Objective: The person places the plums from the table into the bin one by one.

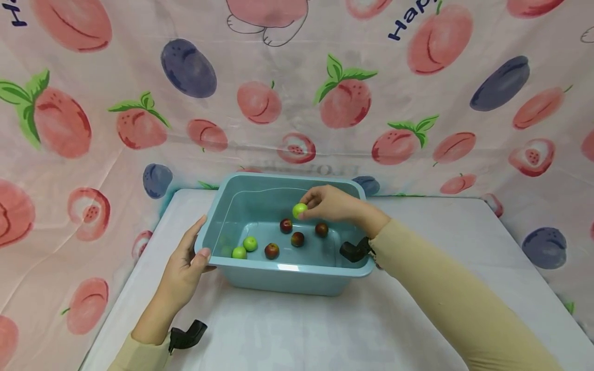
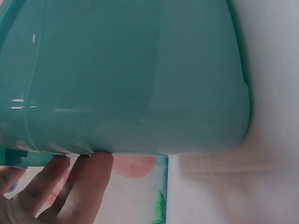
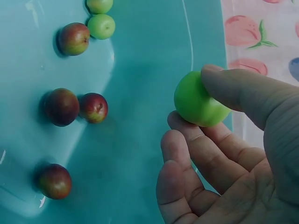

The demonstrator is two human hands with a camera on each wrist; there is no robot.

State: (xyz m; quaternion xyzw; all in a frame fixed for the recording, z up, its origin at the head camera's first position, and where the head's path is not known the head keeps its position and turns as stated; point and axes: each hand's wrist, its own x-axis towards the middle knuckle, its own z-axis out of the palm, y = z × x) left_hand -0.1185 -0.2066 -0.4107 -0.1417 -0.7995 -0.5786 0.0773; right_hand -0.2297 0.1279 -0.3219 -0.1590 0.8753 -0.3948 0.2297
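Note:
A light-blue plastic basin (image 1: 287, 282) stands on the white table. My right hand (image 1: 331, 202) is over its inside, pinching a green plum (image 3: 198, 100) between thumb and fingers, above the basin floor. My left hand (image 1: 183, 268) holds the basin's left rim, thumb over the edge and fingers (image 2: 88, 186) against the outer wall. Inside lie two green plums (image 1: 250, 243) at the left front. Several dark-red plums (image 3: 62, 107) are spread through the middle and right of the basin floor.
The white-covered table (image 1: 445, 242) extends around the basin. Behind it hangs a cloth (image 1: 297, 67) printed with fruit, meeting the table's back edge close to the basin. A black wrist mount (image 1: 355, 251) on the right arm overlaps the basin's right end.

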